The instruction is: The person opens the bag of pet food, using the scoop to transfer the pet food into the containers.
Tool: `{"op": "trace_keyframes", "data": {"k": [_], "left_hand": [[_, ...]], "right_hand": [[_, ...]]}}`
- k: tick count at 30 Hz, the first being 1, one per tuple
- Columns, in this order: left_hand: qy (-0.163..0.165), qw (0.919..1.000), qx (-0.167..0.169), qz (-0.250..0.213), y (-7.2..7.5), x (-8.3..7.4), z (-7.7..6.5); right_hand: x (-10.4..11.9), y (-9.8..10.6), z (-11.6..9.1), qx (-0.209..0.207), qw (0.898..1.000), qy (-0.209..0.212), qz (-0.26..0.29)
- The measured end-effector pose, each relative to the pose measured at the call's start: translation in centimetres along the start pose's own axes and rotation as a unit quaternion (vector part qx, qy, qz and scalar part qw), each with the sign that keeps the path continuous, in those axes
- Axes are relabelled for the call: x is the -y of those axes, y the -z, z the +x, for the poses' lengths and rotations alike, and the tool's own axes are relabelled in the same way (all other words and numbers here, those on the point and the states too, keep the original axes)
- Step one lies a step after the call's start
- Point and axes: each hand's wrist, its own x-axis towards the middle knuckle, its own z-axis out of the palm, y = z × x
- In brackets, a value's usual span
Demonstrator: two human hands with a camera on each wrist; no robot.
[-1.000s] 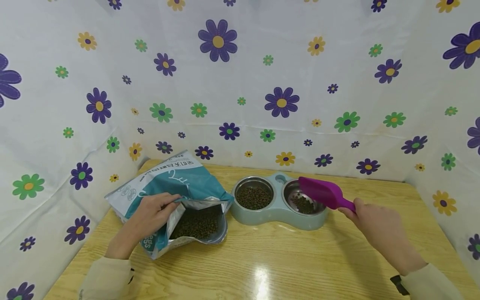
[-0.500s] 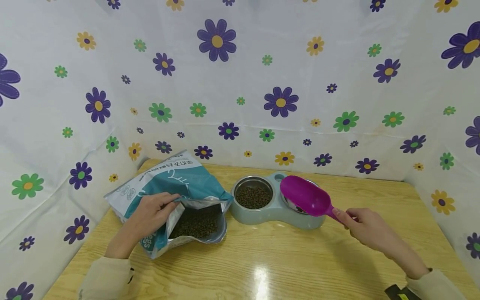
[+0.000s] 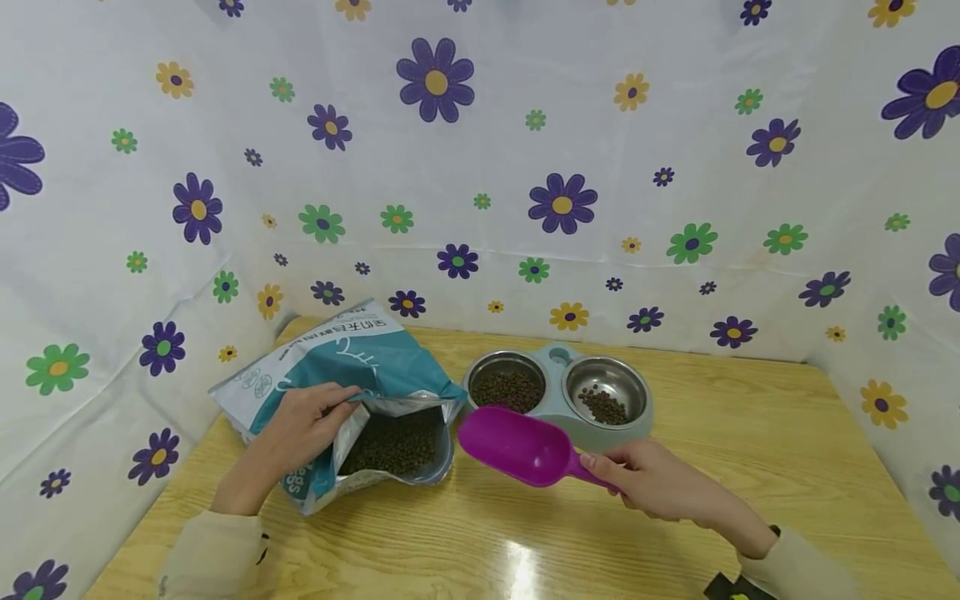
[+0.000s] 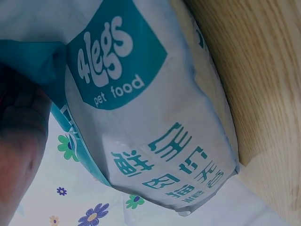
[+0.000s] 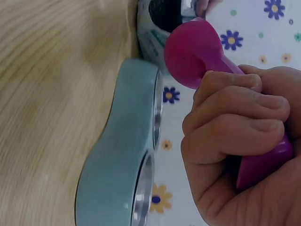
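Observation:
My left hand (image 3: 303, 429) pinches the upper edge of an open pet food bag (image 3: 390, 358), which lies on its side with brown kibble (image 3: 397, 446) showing in its mouth. In the left wrist view the bag's printed side (image 4: 136, 117) fills the middle. My right hand (image 3: 660, 483) grips the handle of a magenta scoop (image 3: 517, 446), its fingers curled round it in the right wrist view. No kibble shows in the scoop's hollow. The scoop is between the bag's mouth and a pale blue double feeder (image 3: 557, 400).
The feeder's left steel bowl (image 3: 507, 354) holds a broad layer of kibble, the right steel bowl (image 3: 626, 387) a small heap. All stand on a wooden table (image 3: 750, 450), with a flowered cloth (image 3: 480, 150) behind and at both sides.
The right hand has carried the scoop from over the right bowl leftward and nearer, toward the bag. The scoop has turned hollow side up. The left hand stays at the bag.

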Motion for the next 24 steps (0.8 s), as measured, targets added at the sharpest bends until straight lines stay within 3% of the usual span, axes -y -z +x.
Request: {"op": "trace_keyframes", "data": {"k": [6, 18, 24], "left_hand": [[-0.005, 1.0, 0.001, -0.001, -0.2, 0.1, 0.0], [-0.005, 0.9999, -0.007, 0.007, 0.0, 0.0, 0.1], [-0.004, 0.9999, -0.009, 0.006, 0.0, 0.1, 0.0]], "right_hand": [[1.4, -2.2, 2.0, 0.013, 0.999, 0.023, -0.028], [4.6, -4.3, 4.2, 0.038, 0.998, 0.006, -0.039], [6.6, -4.6, 5.1, 0.043, 0.992, 0.022, -0.115]]}}
